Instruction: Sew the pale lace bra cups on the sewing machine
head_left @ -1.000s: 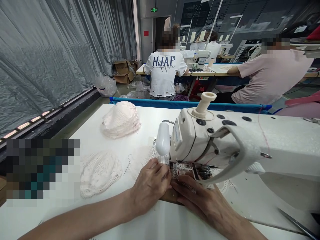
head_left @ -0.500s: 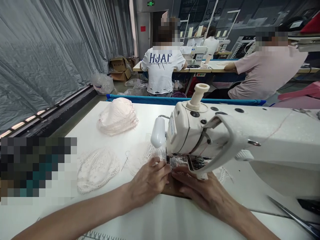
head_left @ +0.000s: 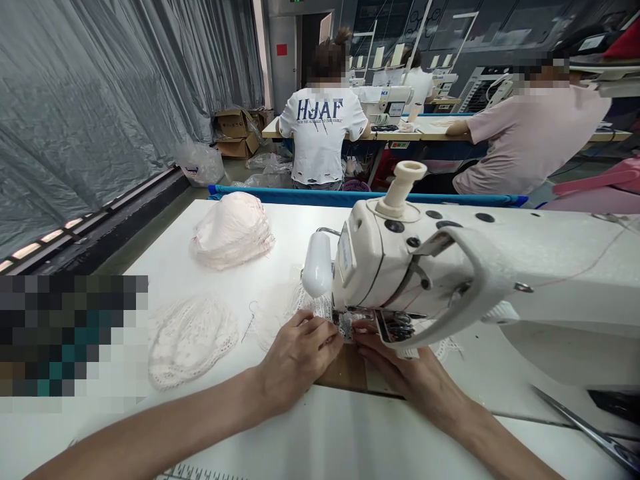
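White lace fabric point(head_left: 311, 301) lies under the head of a white sewing machine point(head_left: 370, 250), around the needle area. My left hand point(head_left: 303, 353) is closed at the lace's near edge, left of the needle, with its fingers curled and pressed together. My right hand point(head_left: 407, 373) reaches under the machine head from the right, its fingertips pinching the lace beside the presser foot; the machine's guard partly hides them. Between my hands a brown plate point(head_left: 345, 368) shows in the tabletop. The needle tip and the exact grip on the lace are hard to make out.
A stack of pale pink cups point(head_left: 233, 230) sits at the back left, with a white lace piece point(head_left: 193, 340) nearer. Scissors point(head_left: 585, 427) lie at the right, and a ruler scale point(head_left: 200, 472) shows at the front edge. Co-workers point(head_left: 320, 133) sit at sewing tables beyond.
My fingertips have moved slightly apart, and more of the brown plate shows between my hands. Both hands stay at the lace by the needle. The whole view has shifted a little.
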`<state>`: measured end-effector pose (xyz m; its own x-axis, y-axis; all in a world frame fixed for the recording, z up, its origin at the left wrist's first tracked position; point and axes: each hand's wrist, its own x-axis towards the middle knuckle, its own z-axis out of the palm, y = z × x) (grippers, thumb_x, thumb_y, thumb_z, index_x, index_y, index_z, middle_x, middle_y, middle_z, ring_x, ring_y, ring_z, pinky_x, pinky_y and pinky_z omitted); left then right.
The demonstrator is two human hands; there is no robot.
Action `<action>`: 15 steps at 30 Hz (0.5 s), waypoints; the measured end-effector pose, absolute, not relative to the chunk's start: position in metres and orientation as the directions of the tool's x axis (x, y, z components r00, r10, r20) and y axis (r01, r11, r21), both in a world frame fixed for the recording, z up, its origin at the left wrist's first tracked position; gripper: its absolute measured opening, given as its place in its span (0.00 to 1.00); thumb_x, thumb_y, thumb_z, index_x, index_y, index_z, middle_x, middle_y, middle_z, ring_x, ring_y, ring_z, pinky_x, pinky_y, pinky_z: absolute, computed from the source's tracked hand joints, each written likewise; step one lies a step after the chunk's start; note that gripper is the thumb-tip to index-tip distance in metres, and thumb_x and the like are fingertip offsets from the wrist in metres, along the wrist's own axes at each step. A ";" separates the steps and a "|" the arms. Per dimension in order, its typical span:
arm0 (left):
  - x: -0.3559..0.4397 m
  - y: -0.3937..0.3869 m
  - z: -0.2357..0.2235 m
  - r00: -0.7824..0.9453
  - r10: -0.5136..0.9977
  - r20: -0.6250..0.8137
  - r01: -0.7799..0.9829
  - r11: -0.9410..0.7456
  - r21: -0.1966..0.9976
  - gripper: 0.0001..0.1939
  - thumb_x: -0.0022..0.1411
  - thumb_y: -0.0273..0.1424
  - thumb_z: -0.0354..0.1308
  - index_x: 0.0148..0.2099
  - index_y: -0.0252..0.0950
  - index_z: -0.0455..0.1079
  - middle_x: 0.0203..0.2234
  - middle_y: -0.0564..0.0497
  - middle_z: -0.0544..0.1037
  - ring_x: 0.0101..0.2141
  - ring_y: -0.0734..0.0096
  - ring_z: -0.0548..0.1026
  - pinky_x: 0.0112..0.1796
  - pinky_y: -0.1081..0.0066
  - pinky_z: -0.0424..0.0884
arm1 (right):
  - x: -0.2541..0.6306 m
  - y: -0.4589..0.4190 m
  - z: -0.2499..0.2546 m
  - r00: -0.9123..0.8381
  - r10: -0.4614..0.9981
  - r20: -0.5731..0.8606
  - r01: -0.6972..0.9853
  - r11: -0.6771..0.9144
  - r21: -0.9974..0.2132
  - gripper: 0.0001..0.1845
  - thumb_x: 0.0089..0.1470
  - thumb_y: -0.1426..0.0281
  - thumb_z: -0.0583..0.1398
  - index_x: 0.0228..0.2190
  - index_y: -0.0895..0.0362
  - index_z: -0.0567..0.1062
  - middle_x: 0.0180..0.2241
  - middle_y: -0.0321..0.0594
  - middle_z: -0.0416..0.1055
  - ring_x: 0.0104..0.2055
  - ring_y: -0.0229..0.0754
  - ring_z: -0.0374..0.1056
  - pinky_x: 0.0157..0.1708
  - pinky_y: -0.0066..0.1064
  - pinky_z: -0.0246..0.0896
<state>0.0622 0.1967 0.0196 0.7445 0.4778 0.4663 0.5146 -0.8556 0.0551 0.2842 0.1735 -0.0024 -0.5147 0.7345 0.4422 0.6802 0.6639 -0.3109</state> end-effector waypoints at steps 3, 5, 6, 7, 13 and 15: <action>0.062 0.197 0.019 0.741 0.490 0.458 0.517 -0.853 0.075 0.12 0.63 0.19 0.46 0.45 0.32 0.67 0.35 0.49 0.75 0.36 0.73 0.73 0.41 0.67 0.68 | 0.281 0.173 0.002 -0.523 0.743 0.418 0.691 0.657 -0.302 0.16 0.61 0.71 0.51 0.50 0.51 0.67 0.44 0.43 0.71 0.44 0.46 0.69 0.41 0.39 0.67; 0.062 0.197 0.020 0.735 0.497 0.462 0.518 -0.850 0.090 0.10 0.63 0.20 0.46 0.42 0.32 0.68 0.34 0.50 0.75 0.35 0.73 0.73 0.41 0.68 0.68 | 0.280 0.173 0.004 -0.531 0.751 0.393 0.698 0.651 -0.300 0.15 0.62 0.70 0.50 0.49 0.52 0.68 0.41 0.43 0.72 0.42 0.46 0.70 0.39 0.38 0.68; 0.062 0.197 0.020 0.731 0.499 0.466 0.518 -0.850 0.097 0.10 0.63 0.20 0.47 0.41 0.32 0.68 0.35 0.50 0.75 0.35 0.73 0.73 0.41 0.68 0.68 | 0.279 0.173 0.005 -0.531 0.753 0.388 0.699 0.648 -0.302 0.15 0.62 0.70 0.49 0.48 0.53 0.68 0.40 0.43 0.73 0.41 0.46 0.70 0.38 0.38 0.68; 0.062 0.197 0.020 0.730 0.500 0.466 0.517 -0.850 0.102 0.09 0.63 0.20 0.47 0.40 0.32 0.68 0.35 0.50 0.75 0.35 0.73 0.72 0.41 0.68 0.68 | 0.278 0.173 0.005 -0.528 0.754 0.391 0.698 0.648 -0.305 0.15 0.62 0.69 0.49 0.48 0.53 0.68 0.40 0.43 0.73 0.41 0.46 0.70 0.38 0.38 0.68; 0.063 0.196 0.023 0.742 0.485 0.464 0.503 -0.859 0.094 0.09 0.63 0.20 0.48 0.40 0.32 0.68 0.34 0.50 0.75 0.36 0.73 0.73 0.41 0.67 0.69 | 0.276 0.172 0.007 -0.508 0.762 0.401 0.691 0.639 -0.338 0.13 0.61 0.68 0.50 0.46 0.53 0.70 0.42 0.43 0.72 0.43 0.46 0.69 0.38 0.36 0.69; 0.063 0.196 0.025 0.736 0.473 0.484 0.502 -0.861 0.079 0.09 0.63 0.20 0.47 0.39 0.32 0.68 0.32 0.50 0.76 0.35 0.73 0.74 0.41 0.67 0.69 | 0.276 0.172 0.006 -0.512 0.763 0.395 0.693 0.638 -0.336 0.13 0.61 0.68 0.51 0.46 0.52 0.70 0.41 0.43 0.72 0.43 0.46 0.69 0.38 0.36 0.69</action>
<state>0.0634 0.1964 0.0252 0.7362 0.4729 0.4841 0.5017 -0.8615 0.0785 0.2762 0.1717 0.0064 -0.5118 0.7630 0.3947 0.6927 0.6383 -0.3357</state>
